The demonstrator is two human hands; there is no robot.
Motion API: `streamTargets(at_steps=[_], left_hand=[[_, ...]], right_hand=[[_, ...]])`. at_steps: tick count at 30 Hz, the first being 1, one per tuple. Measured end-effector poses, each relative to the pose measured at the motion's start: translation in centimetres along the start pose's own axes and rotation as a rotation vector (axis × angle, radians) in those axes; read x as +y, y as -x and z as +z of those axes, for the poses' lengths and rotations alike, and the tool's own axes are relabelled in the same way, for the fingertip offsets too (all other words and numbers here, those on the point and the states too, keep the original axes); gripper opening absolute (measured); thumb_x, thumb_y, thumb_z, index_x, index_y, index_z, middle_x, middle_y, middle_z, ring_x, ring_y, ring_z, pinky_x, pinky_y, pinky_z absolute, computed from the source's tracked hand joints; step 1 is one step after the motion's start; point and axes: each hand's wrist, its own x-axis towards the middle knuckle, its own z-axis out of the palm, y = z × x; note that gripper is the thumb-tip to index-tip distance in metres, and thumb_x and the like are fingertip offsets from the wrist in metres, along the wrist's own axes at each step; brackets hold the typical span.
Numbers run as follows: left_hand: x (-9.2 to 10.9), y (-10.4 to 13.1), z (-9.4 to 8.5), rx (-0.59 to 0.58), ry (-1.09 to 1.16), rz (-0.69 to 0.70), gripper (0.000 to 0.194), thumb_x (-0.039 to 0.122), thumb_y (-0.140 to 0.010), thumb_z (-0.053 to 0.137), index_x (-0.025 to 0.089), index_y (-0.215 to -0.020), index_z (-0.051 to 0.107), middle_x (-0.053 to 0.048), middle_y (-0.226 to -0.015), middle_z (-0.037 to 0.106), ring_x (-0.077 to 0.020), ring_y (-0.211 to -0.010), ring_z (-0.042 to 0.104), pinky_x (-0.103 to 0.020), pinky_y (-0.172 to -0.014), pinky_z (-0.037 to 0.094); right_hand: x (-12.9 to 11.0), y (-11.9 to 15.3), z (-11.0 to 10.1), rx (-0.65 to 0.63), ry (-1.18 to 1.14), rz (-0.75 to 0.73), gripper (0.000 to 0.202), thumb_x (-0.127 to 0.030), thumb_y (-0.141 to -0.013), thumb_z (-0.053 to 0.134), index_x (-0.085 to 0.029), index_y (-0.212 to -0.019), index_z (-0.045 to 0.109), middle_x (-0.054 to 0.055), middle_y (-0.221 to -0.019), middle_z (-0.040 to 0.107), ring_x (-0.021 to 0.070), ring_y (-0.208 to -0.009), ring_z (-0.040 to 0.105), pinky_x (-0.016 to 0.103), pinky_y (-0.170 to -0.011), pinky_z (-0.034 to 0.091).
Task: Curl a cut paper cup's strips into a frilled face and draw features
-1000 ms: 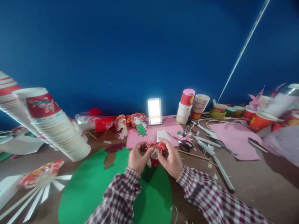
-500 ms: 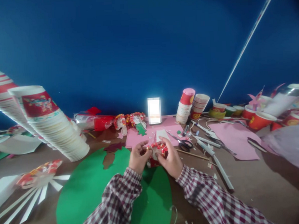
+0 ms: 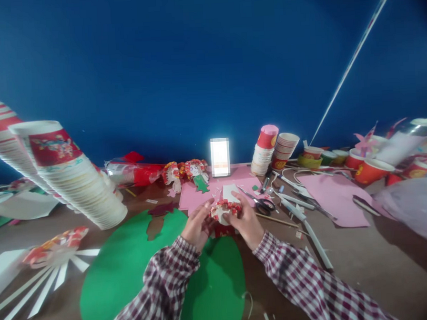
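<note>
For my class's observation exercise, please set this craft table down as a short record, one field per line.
Held item: curled red-and-white paper piece
Right-hand grip: thumb and fingers closed on the piece
Left-hand grip: at the piece's left edge; how firmly it holds is unclear
Near the forearms: large green sheet, round-edged, flat on the brown table
Cutting tool: dark-handled scissors, beyond the right hand
Cups: tall cup stack at left; two shorter stacks behind the scissors
Backdrop: blue wall

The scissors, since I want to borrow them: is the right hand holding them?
No, the scissors lie beside the right hand, which holds a frilled red-and-white piece.
</note>
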Motion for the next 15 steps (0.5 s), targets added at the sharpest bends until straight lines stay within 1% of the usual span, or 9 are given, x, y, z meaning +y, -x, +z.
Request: streamTargets(at_steps=[2, 3, 6, 9, 11, 15], left_hand=[[0.2, 0.3, 0.3, 0.019, 0.002, 0.009, 0.039, 0.045, -0.073, 0.054, 0.018, -0.101, 0.055, -0.006, -0.090, 0.062, -0.0105, -0.067, 0.060, -0.023, -0.063, 0.050], [0.1, 0.4, 0.5, 0.020, -0.016, 0.024, 0.041, 0.046, -0.073, 0.053, 0.018, -0.102, 0.055, -0.006, -0.091, 0.062, -0.0106, -0.068, 0.059, -0.024, -0.064, 0.050], [-0.4, 0.1, 0.5, 0.049, -0.175, 0.116, 0.048, 0.041, -0.067, 0.062, 0.017, -0.106, 0.051, -0.006, -0.089, 0.060, -0.0124, -0.071, 0.059, -0.025, -0.064, 0.049], [-1.2, -0.5, 0.1, 0.127, -0.374, 0.267, 0.059, 0.034, -0.056, 0.072, 0.014, -0.106, 0.049, -0.004, -0.080, 0.059, -0.0130, -0.068, 0.058, -0.025, -0.062, 0.048], [-1.7, -0.8, -0.1, 0.148, -0.463, 0.325, 0.056, 0.034, -0.054, 0.073, 0.013, -0.101, 0.050, -0.003, -0.075, 0.059, -0.0129, -0.066, 0.058, -0.025, -0.061, 0.048], [-2.0, -0.9, -0.4, 0.201, -0.547, 0.335, 0.046, 0.035, -0.053, 0.072, 0.012, -0.088, 0.053, -0.002, -0.067, 0.060, -0.0129, -0.060, 0.058, -0.024, -0.056, 0.047]], right_hand=[[0.1, 0.0, -0.1, 0.063, 0.100, -0.034, 0.062, -0.020, -0.068, 0.062, -0.019, -0.123, 0.035, 0.008, -0.110, 0.054, 0.0199, -0.093, 0.056, 0.039, -0.086, 0.043], [0.0, -0.1, -0.2, 0.084, 0.146, -0.050, 0.063, -0.020, -0.067, 0.062, -0.018, -0.124, 0.035, 0.009, -0.112, 0.052, 0.0200, -0.095, 0.054, 0.039, -0.088, 0.042], [-0.4, -0.1, -0.3, 0.114, 0.251, -0.084, 0.063, -0.018, -0.066, 0.061, -0.018, -0.124, 0.035, 0.009, -0.117, 0.048, 0.0209, -0.102, 0.050, 0.038, -0.091, 0.039], [-0.7, 0.0, -0.3, 0.148, 0.309, -0.121, 0.059, -0.019, -0.066, 0.060, -0.020, -0.121, 0.039, 0.008, -0.121, 0.044, 0.0223, -0.108, 0.044, 0.040, -0.094, 0.036], [-0.8, 0.0, -0.2, 0.163, 0.327, -0.140, 0.057, -0.019, -0.067, 0.059, -0.021, -0.121, 0.040, 0.008, -0.122, 0.044, 0.0225, -0.110, 0.042, 0.040, -0.095, 0.034], [-1.0, 0.1, -0.1, 0.177, 0.330, -0.155, 0.057, -0.018, -0.067, 0.058, -0.019, -0.121, 0.040, 0.009, -0.120, 0.045, 0.0220, -0.106, 0.045, 0.040, -0.093, 0.036]])
